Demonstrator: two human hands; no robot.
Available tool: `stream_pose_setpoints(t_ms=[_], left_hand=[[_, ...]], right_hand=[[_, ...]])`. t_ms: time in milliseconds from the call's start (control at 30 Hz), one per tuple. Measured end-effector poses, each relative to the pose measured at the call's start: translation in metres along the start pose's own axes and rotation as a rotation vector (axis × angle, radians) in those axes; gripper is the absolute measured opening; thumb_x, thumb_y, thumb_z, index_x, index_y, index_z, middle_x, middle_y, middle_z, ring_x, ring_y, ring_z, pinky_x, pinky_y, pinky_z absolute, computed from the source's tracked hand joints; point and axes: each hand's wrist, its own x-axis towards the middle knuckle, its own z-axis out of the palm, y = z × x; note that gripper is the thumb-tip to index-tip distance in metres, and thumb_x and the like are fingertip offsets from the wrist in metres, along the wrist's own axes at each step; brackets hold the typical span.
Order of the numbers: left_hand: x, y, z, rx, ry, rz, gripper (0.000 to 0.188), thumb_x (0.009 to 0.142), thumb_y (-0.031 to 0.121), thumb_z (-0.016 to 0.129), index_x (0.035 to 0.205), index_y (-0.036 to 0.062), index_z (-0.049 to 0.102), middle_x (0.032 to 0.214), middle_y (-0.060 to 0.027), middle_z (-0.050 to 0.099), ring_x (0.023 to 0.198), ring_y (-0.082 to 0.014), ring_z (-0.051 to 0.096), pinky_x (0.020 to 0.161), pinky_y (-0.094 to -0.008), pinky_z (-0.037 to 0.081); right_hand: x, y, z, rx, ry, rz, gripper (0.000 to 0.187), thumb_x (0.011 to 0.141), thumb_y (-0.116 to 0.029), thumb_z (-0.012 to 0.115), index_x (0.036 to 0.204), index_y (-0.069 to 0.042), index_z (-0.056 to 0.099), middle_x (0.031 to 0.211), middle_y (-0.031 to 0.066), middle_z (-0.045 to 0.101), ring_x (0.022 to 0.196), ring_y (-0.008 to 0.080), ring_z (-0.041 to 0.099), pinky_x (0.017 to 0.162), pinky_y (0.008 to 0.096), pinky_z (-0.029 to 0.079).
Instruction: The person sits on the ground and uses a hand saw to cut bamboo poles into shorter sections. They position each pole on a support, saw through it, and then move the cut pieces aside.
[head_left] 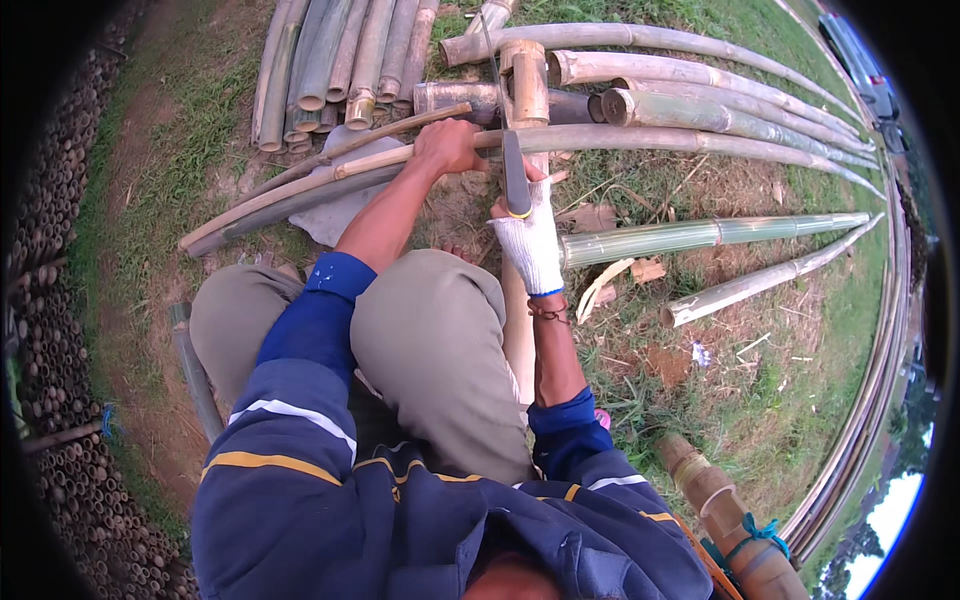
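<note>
My bare left hand (450, 146) is closed on a long bamboo pole (640, 138), which lies crosswise in front of my knees. Left of that hand, the pole's end looks split lengthwise, with a pale strip (310, 180) above a darker one. My right hand (526, 225), in a white fingerless-looking glove, is closed around a long thin-bladed tool (516, 175) with a dark handle and an orange-yellow end. Its narrow blade points away from me, over the pole; I cannot tell whether it is a saw or a knife. An upright bamboo post (526, 85) stands just beyond.
Bamboo poles (340, 60) are stacked at the far left, and several more (700, 75) fan out at the far right. A green pole (720, 232) lies on the grass. A grey stone (330, 212) sits under the split end. Tied bamboo (715, 495) is near right.
</note>
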Motion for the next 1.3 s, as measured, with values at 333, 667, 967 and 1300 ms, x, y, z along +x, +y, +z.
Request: stream_pose_setpoints(t_ms=[333, 667, 967, 1300], left_hand=[[0.007, -0.013, 0.0, -0.024, -0.036, -0.047, 0.074, 0.068, 0.05, 0.093, 0.13, 0.0095, 0.08, 0.122, -0.0224, 0.079, 0.116, -0.0397, 0.076, 0.104, -0.0481, 0.059], [-0.014, -0.028, 0.003, -0.053, 0.536, 0.281, 0.081, 0.066, 0.041, 0.101, 0.131, 0.0115, 0.063, 0.13, -0.0111, 0.06, 0.126, -0.0356, 0.059, 0.107, -0.0497, 0.048], [-0.031, -0.017, 0.038, -0.027, 0.506, 0.334, 0.059, 0.078, 0.029, 0.094, 0.125, 0.0088, 0.064, 0.117, -0.0125, 0.068, 0.112, -0.0366, 0.067, 0.095, -0.0503, 0.056], [-0.002, -0.007, 0.02, 0.018, 0.202, 0.239, 0.067, 0.078, 0.03, 0.087, 0.137, 0.0072, 0.067, 0.104, -0.0243, 0.079, 0.103, -0.0429, 0.076, 0.091, -0.0547, 0.06]], right_hand=[[-0.221, -0.041, -0.055, 0.215, 0.077, 0.415, 0.072, 0.094, 0.004, 0.069, 0.16, -0.007, 0.043, 0.119, 0.0063, 0.065, 0.085, 0.0093, 0.061, 0.08, 0.0254, 0.055], [-0.091, -0.035, -0.012, -0.108, -0.027, 0.223, 0.077, 0.086, 0.0, 0.077, 0.158, -0.009, 0.049, 0.1, 0.0025, 0.059, 0.081, 0.0108, 0.056, 0.076, 0.0287, 0.053], [-0.104, -0.031, -0.023, 0.054, -0.007, 0.174, 0.059, 0.097, -0.003, 0.063, 0.153, -0.004, 0.045, 0.133, 0.0095, 0.059, 0.12, 0.0174, 0.06, 0.109, 0.0318, 0.046], [-0.08, -0.037, -0.054, 0.086, -0.03, 0.184, 0.064, 0.093, 0.002, 0.067, 0.154, -0.003, 0.048, 0.136, 0.0126, 0.062, 0.118, 0.019, 0.063, 0.107, 0.0322, 0.05]])
